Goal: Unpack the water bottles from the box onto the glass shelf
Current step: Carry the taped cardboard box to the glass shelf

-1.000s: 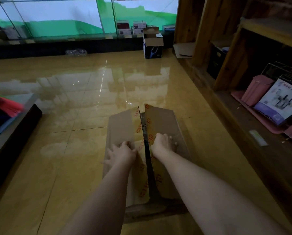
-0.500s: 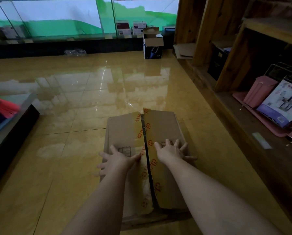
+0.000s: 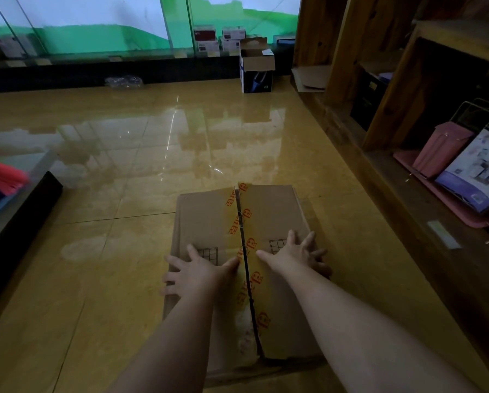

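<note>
A brown cardboard box (image 3: 268,214) lies on the glossy yellow floor right in front of me. Its two top flaps are down, with a narrow dark slit along the cut tape that has red print. My left hand (image 3: 196,270) lies flat on the left flap, fingers spread. My right hand (image 3: 297,253) presses flat on the right flap, fingers spread toward the box's right edge. No water bottles show; the box's inside is hidden. A glass shelf (image 3: 76,56) runs along the far wall.
Wooden shelving (image 3: 407,89) stands on the right with pink items and a printed package (image 3: 475,168). A small open carton (image 3: 256,66) sits on the floor at the back. A low dark shelf edge (image 3: 19,211) juts in at left. Crumpled plastic (image 3: 123,81) lies by the far wall.
Both hands went from curled at the centre slit to flat with spread fingers on the flaps. The raised flaps have come down flat, and the slit has narrowed.
</note>
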